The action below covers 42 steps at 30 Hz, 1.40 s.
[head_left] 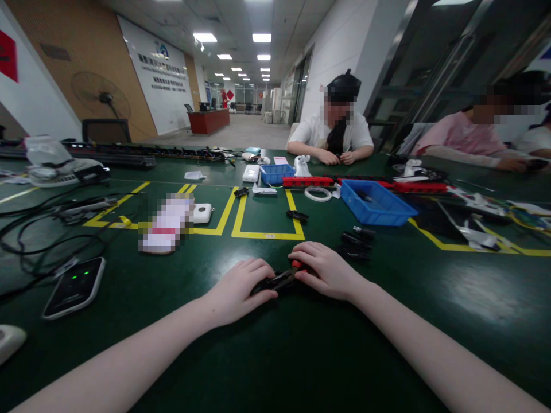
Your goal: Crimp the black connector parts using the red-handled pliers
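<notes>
Over the green table my left hand (243, 288) is closed on a small black part (264, 285), whose exact kind I cannot make out. My right hand (329, 269) is closed around pliers (284, 280) with red on the handles. Their dark jaws point left and meet the black part between my hands. Fingers hide most of both things. Beyond my right hand lie several black parts (356, 244). Farther off, a black piece (297, 215) and a smaller black piece (241, 193) lie by yellow tape lines.
A blue bin (374, 202) stands at the right, a smaller blue bin (278, 174) behind. At left are a phone-like device (74, 288), black cables (26, 235), a blurred-out phone (167, 223) and a white box (202, 213). A white tape ring (317, 194) lies mid-table. Co-workers sit opposite.
</notes>
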Tool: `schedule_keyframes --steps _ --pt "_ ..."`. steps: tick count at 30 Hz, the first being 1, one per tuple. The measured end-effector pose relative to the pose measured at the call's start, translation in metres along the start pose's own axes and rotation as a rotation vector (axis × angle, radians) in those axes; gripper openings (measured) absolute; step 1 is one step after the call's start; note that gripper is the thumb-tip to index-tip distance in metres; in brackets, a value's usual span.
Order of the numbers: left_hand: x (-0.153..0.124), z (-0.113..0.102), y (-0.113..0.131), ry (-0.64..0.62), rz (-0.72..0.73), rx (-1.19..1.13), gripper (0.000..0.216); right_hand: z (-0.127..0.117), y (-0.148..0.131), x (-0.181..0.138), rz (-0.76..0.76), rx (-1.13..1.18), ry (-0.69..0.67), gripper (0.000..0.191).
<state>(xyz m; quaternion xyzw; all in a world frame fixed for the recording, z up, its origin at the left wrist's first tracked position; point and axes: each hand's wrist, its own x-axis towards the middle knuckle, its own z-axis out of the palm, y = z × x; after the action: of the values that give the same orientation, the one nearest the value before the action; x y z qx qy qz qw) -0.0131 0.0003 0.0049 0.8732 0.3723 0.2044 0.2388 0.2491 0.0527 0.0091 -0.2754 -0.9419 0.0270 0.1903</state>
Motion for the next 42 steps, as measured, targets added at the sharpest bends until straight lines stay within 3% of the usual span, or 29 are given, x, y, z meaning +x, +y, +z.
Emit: schedule_keyframes --steps 7,13,19,26,42 --pt "0.0003 -0.0038 0.0023 0.011 -0.012 -0.031 0.014 0.0022 0.0011 0.0017 0.002 -0.079 -0.033 0.034" --pt "0.0006 -0.0016 -0.0010 0.018 0.016 -0.048 0.014 0.0026 0.0026 0.0016 -0.037 -0.126 0.031 0.037" --pt "0.0003 -0.0007 -0.0033 0.020 0.036 -0.039 0.015 0.0038 0.0050 0.0019 -0.080 -0.181 0.172 0.028" --pt "-0.0011 -0.0005 -0.0043 0.034 0.069 -0.068 0.014 0.0047 0.0043 0.0020 -0.063 -0.169 0.228 0.023" --pt "-0.0010 -0.0008 -0.0061 0.023 0.060 -0.076 0.015 0.0055 0.0012 0.0034 -0.078 -0.173 0.184 0.019"
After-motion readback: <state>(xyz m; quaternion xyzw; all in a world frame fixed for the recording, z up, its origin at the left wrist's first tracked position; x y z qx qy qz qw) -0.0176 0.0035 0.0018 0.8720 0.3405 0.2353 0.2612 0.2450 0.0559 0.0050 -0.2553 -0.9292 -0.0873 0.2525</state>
